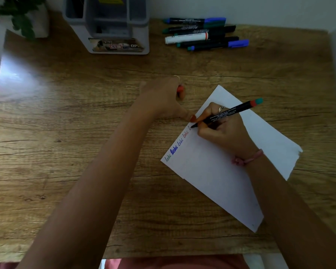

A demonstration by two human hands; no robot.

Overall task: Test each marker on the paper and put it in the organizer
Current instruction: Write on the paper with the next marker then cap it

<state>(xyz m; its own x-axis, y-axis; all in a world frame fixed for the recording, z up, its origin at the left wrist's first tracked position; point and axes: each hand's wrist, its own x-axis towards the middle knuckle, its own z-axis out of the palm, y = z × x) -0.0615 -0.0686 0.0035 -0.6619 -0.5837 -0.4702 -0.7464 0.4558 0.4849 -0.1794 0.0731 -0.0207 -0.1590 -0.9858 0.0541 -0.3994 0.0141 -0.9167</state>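
While your right hand (224, 131) writes, its fingers (203, 125) are pinched round a black marker (228, 113), whose tip touches the white paper (221, 183) near the sheet's upper left edge, just right of centre frame. That marker slants up to the right, and its rear end shows a red band and a teal tip. Along the same edge of the paper you can read a row of the word "loki" in green, thick blue, thin blue and red (a fresh stroke sits at the marker's tip). Your left hand (163, 98) lies on the wooden tabletop (66, 133) at centre frame, its fingers curled round a small red cap (180, 88), while its thumb stretches out to touch the paper's edge just beside the marker tip. A pink band circles your right wrist, and a ring shows on that hand.

At the upper right of the frame, a loose group of spare markers (204, 33) lies on the tabletop, mostly black-bodied with blue or green caps, one of them white. The grey organizer (109, 26) stands at top centre-left, well apart from the paper. A green plant (17, 14) fills the upper left corner.
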